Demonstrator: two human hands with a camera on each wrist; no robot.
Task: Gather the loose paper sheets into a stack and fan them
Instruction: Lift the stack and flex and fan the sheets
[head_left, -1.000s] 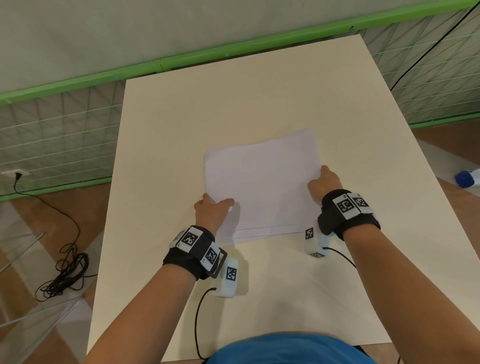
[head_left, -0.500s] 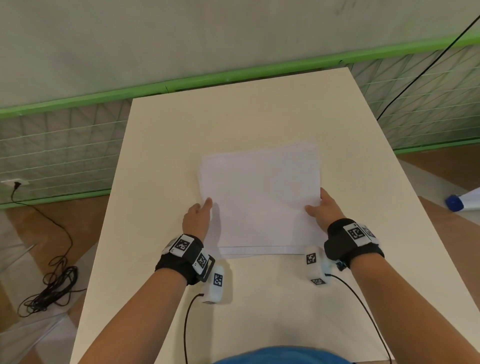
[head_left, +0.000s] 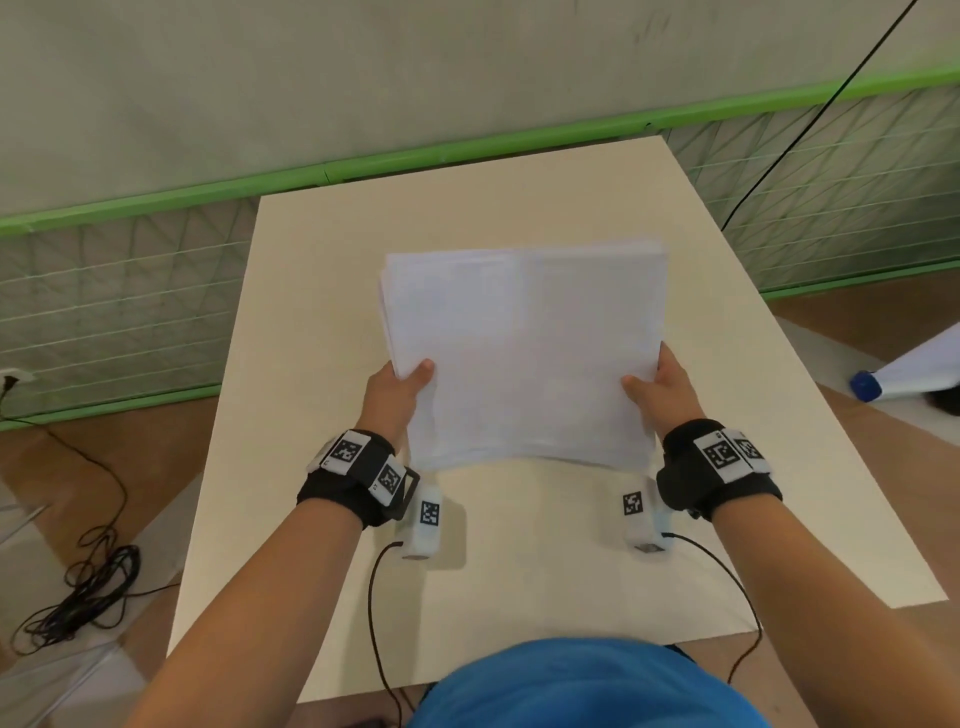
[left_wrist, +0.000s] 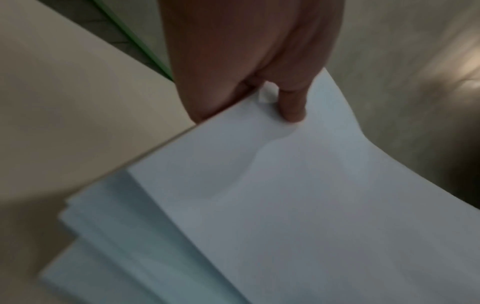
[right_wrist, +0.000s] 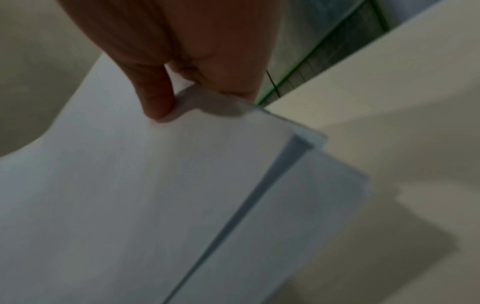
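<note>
A stack of white paper sheets (head_left: 524, 353) is held up off the cream table (head_left: 519, 571), tilted toward me. My left hand (head_left: 397, 392) pinches its left edge, thumb on top. My right hand (head_left: 660, 387) pinches the right edge the same way. In the left wrist view the thumb (left_wrist: 292, 102) presses the top sheet (left_wrist: 298, 195), and lower sheets stick out unevenly underneath. The right wrist view shows the thumb (right_wrist: 155, 98) on the paper stack (right_wrist: 130, 195), with offset sheet edges at the right.
The table's far edge meets a green rail (head_left: 467, 156) and mesh fence. A coiled black cable (head_left: 78, 587) lies on the floor at left. A white bottle with a blue cap (head_left: 904, 376) lies on the floor at right.
The sheets lay flat on the table with both hands at their sides. Now both hands grip the stack and have lifted it off the table.
</note>
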